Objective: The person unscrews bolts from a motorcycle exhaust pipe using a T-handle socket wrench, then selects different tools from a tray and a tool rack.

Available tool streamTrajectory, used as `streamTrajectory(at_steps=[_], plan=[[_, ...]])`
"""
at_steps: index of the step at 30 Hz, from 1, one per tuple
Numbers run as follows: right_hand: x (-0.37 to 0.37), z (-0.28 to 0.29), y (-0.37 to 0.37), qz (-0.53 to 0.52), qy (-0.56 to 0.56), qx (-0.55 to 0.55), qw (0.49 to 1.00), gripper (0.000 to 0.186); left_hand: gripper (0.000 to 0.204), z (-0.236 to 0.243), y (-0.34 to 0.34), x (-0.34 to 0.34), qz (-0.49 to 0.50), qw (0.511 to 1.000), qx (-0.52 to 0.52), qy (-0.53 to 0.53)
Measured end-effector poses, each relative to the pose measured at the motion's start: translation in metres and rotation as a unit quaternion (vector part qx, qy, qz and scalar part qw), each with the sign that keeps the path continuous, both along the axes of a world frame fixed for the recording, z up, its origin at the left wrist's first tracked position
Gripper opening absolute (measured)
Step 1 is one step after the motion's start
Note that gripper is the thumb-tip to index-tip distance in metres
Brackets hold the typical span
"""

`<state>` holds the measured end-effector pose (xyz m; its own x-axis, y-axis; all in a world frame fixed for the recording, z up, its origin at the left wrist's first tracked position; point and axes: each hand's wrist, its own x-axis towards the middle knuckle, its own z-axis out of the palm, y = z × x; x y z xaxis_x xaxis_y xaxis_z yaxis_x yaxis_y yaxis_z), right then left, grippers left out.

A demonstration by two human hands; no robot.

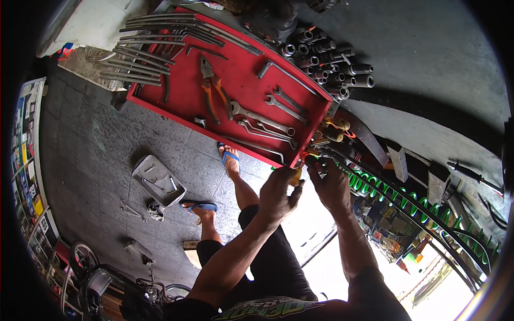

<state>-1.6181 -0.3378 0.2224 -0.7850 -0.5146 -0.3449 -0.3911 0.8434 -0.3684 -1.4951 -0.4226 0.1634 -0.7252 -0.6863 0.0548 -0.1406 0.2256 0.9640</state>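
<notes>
Both hands meet just off the near right corner of a red metal tool tray (243, 75). My left hand (277, 197) is closed around a small yellow handle (295, 177); the rest of that tool is hidden by the fingers. Close beside it, my right hand (331, 188) has its fingers curled and pressed together at the tray corner; what they grip, if anything, is hidden. In the tray lie orange-handled pliers (207, 75), a large combination wrench (262, 119), several smaller wrenches, and an L-shaped bar (294, 76). Several screwdriver handles (333, 131) stick out just beyond my right hand.
Several sockets (321, 59) stand behind the tray, and long metal rods (152, 45) overhang its left end. A green coiled hose (399, 197) runs along the right. A grey parts tray (140, 172) rests on the tiled floor, with a motorbike (99, 283) at lower left.
</notes>
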Motion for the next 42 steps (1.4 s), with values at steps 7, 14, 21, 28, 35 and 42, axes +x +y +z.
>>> streamTrajectory(at_steps=[7,14,21,28,35,42], plan=[[0.001,-0.012,0.009,0.026,-0.034,-0.071,0.997,0.03,0.022,0.007,-0.041,-0.027,0.072,0.995,0.072,0.008],[-0.038,-0.061,0.008,-0.15,-0.011,-0.2,0.968,0.03,0.024,-0.019,-0.04,-0.062,0.023,0.987,0.159,0.004],[-0.023,-0.055,0.022,-0.212,-0.053,-0.164,0.962,0.023,0.031,-0.016,-0.045,-0.079,-0.055,0.995,0.089,0.002],[-0.018,-0.055,0.026,-0.21,-0.08,-0.204,0.953,0.023,0.039,-0.017,-0.037,-0.095,-0.15,0.989,0.009,-0.011],[-0.014,-0.057,0.03,-0.234,-0.096,-0.189,0.949,0.025,0.045,-0.022,-0.024,-0.097,-0.22,0.975,-0.005,-0.03],[-0.005,-0.065,0.035,-0.304,-0.146,-0.184,0.923,0.034,0.024,-0.043,-0.021,-0.068,-0.121,0.975,0.158,-0.095]])
